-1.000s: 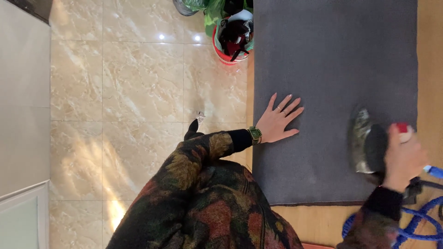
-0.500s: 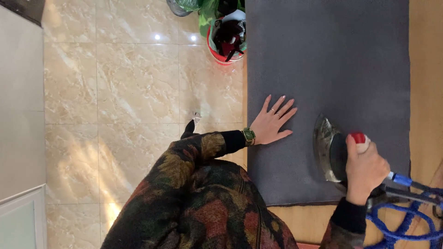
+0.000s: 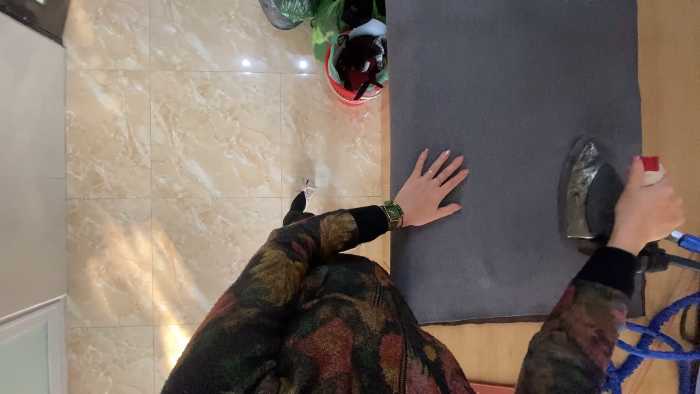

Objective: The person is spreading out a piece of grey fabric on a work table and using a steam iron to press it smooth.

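While the right hand (image 3: 645,211) grips the dark metal iron (image 3: 587,193) on the far side of the grey felt cloth (image 3: 510,95) — left hand (image 3: 430,193) flat, fingers spread, holding nothing — risks scorching if parked, or creasing once unpinned.

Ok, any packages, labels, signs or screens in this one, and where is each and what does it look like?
No labels, signs or screens show.
Nearest to packaging: a red bucket on the tiled floor at the top, stuffed with dark items, beside crumpled green bags.
The left hand lies flat on the grey cloth; the right hand grips the iron.
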